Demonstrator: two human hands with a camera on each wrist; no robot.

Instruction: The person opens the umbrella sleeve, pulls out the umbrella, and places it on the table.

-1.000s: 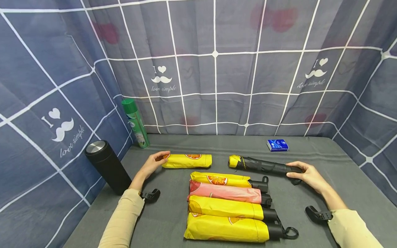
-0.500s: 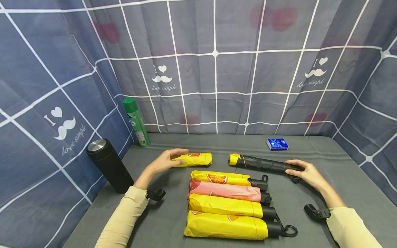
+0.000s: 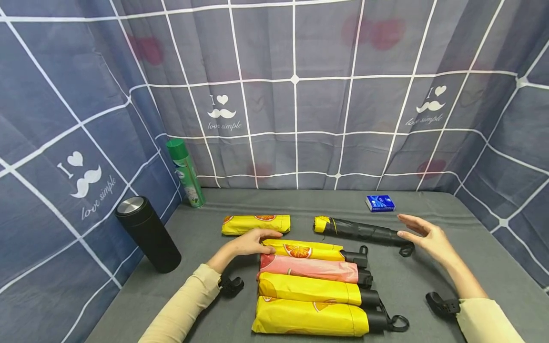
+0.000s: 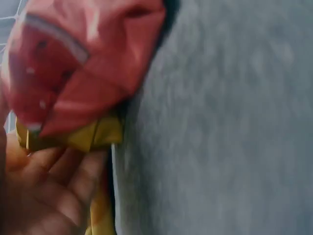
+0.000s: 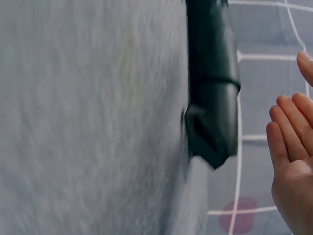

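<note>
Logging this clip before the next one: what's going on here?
A person is handling folded umbrellas on a grey table. The left hand rests on the top yellow umbrella of a row of four. The right hand hovers open just beside the handle of a black umbrella, apart from it. A yellow sleeve lies behind the row.

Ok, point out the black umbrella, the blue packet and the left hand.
black umbrella (image 3: 360, 231), head view, middle of its folded canopy.
blue packet (image 3: 380, 203), head view, top face.
left hand (image 3: 250, 242), head view, back of the hand.
</note>
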